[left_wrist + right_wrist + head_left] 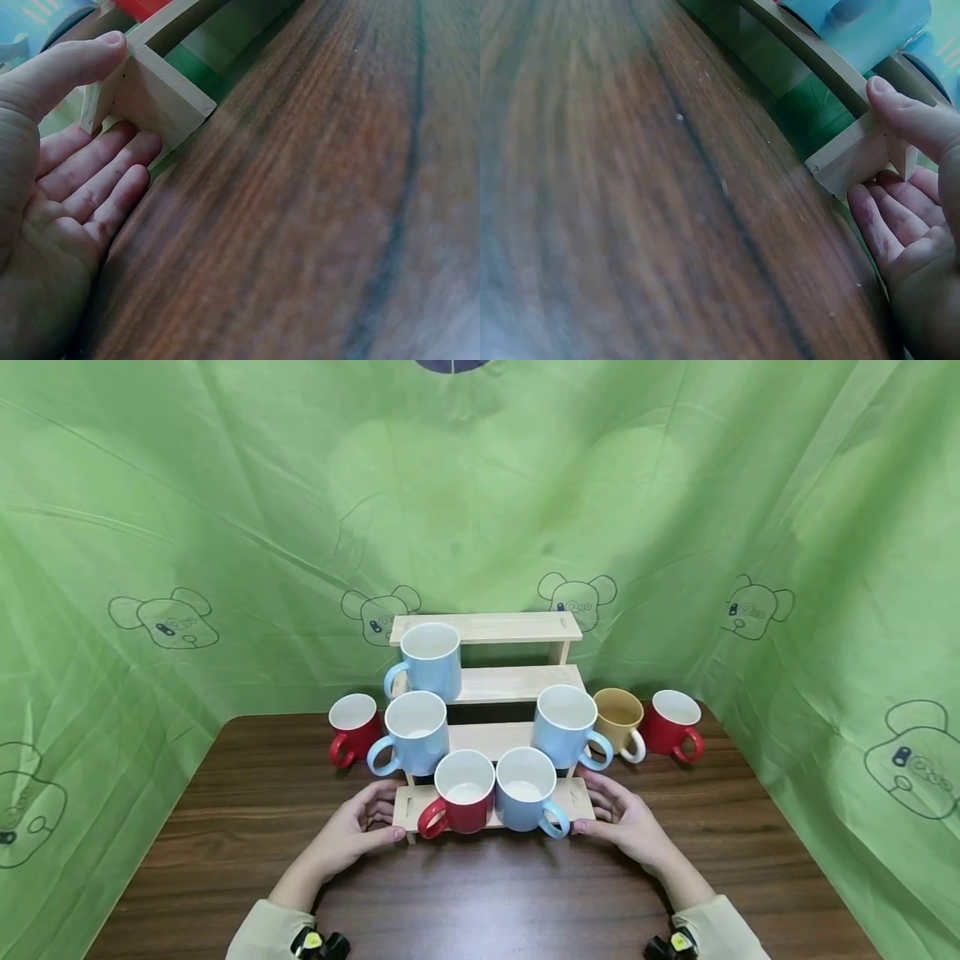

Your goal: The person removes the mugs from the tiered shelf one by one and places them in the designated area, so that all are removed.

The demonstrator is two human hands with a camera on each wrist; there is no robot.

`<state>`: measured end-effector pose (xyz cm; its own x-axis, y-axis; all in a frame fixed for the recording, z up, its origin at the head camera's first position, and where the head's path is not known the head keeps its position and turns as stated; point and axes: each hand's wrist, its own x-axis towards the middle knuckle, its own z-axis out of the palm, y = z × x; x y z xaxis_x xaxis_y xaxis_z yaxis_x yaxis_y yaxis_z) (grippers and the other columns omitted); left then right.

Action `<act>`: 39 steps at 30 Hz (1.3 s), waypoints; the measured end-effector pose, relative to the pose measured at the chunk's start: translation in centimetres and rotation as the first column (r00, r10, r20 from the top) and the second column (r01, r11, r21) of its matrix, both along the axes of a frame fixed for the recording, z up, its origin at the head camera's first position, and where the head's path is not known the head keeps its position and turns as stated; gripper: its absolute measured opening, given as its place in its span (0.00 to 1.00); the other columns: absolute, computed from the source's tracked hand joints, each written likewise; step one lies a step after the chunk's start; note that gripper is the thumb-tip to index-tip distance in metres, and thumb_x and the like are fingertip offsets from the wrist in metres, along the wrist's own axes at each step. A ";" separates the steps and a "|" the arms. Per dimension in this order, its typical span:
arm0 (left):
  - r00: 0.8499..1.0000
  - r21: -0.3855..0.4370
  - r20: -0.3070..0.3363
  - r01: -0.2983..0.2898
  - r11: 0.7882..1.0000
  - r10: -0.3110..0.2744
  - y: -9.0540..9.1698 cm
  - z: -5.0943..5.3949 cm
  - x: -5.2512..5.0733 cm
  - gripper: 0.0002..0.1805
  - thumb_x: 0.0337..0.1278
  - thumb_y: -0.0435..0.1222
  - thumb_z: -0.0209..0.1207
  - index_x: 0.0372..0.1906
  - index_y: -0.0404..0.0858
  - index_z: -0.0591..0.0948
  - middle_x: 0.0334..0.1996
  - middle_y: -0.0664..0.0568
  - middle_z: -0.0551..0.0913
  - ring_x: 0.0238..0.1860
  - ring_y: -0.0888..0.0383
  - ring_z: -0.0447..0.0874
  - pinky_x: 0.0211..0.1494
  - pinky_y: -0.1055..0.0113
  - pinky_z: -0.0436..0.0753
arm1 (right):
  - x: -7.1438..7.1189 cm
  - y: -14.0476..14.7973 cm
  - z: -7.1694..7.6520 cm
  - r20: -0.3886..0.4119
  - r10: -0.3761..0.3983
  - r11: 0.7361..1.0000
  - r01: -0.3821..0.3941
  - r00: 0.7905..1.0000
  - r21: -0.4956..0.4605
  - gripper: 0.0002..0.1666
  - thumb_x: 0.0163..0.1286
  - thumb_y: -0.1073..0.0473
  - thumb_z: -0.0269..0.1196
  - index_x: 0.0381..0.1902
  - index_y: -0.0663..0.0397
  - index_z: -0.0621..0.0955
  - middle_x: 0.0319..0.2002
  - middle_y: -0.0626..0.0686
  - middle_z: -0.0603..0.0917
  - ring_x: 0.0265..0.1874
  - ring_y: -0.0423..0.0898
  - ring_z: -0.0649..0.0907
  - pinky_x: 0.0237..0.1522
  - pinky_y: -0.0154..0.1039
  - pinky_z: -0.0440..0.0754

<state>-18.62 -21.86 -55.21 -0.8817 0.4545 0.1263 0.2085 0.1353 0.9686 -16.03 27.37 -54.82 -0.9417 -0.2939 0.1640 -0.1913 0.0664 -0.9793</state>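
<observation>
A stepped wooden display rack [517, 683] stands on the table with mugs on its tiers. My left hand [358, 823] grips the left end of its lowest board, thumb [101, 56] at the front edge and fingers by the end. On the other side my right hand [628, 818] holds the right end likewise, its thumb [900, 105] at the front corner. The lowest tier bears a red mug [471, 814] and a light blue mug [522, 802]. Higher up are a blue mug [420, 743] at left, another blue mug [561, 727] at right, and an upper-left blue mug [442, 672].
Left of the rack stands a red mug [358, 727] on the brown wooden table [480, 902]. To its right are a tan mug [617, 714] with a white handle and another red mug [666, 727]. A green curtain [480, 510] hangs behind and along both sides.
</observation>
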 end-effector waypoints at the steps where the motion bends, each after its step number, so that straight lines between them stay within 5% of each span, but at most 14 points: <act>1: 1.000 0.004 -0.004 0.002 1.000 -0.002 0.0 0.0 0.0 0.37 0.65 0.28 0.74 0.75 0.31 0.71 0.59 0.35 0.82 0.53 0.49 0.89 0.57 0.65 0.87 | 0.0 0.0 0.0 0.000 -0.001 1.000 0.001 1.000 0.001 0.49 0.66 0.74 0.76 0.81 0.69 0.67 0.80 0.69 0.68 0.67 0.37 0.82 0.62 0.35 0.85; 12: 0.999 -0.001 -0.022 0.030 1.000 -0.030 -0.5 0.3 0.1 0.37 0.66 0.27 0.73 0.76 0.30 0.71 0.60 0.34 0.82 0.52 0.51 0.90 0.56 0.65 0.87 | -0.3 -0.2 -0.3 0.015 -0.007 1.000 0.007 1.000 -0.004 0.50 0.65 0.74 0.77 0.80 0.71 0.67 0.78 0.72 0.70 0.66 0.37 0.83 0.61 0.36 0.85; 25: 0.991 -0.145 -0.073 0.098 0.985 -0.110 -0.7 2.8 0.5 0.37 0.73 0.32 0.70 0.78 0.26 0.66 0.63 0.32 0.81 0.49 0.52 0.90 0.51 0.62 0.89 | -0.2 0.0 -1.0 0.038 -0.013 1.000 0.013 0.999 -0.010 0.49 0.66 0.74 0.76 0.80 0.74 0.65 0.77 0.75 0.70 0.64 0.37 0.84 0.60 0.35 0.86; 34: 0.986 -0.256 -0.086 0.113 0.960 -0.139 -1.5 4.9 0.4 0.36 0.74 0.36 0.70 0.76 0.27 0.68 0.62 0.33 0.83 0.45 0.54 0.92 0.46 0.63 0.89 | -0.2 0.1 -0.9 0.040 -0.011 1.000 0.011 0.999 -0.012 0.49 0.67 0.74 0.75 0.80 0.74 0.65 0.76 0.75 0.70 0.64 0.37 0.84 0.60 0.35 0.86; 39: 0.978 -0.379 -0.137 0.098 0.920 -0.160 -2.8 6.5 0.1 0.35 0.74 0.40 0.70 0.75 0.29 0.69 0.58 0.39 0.86 0.44 0.59 0.90 0.50 0.62 0.89 | -0.1 0.2 -0.7 0.041 -0.022 1.000 0.022 0.999 0.000 0.49 0.67 0.74 0.76 0.80 0.75 0.65 0.75 0.75 0.71 0.63 0.38 0.84 0.59 0.35 0.86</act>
<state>-18.53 -24.66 -48.70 -0.7938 0.6048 0.0638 0.3980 0.4372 0.8065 -16.10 27.55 -55.53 -0.9538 -0.2728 0.1258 -0.1500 0.0695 -0.9862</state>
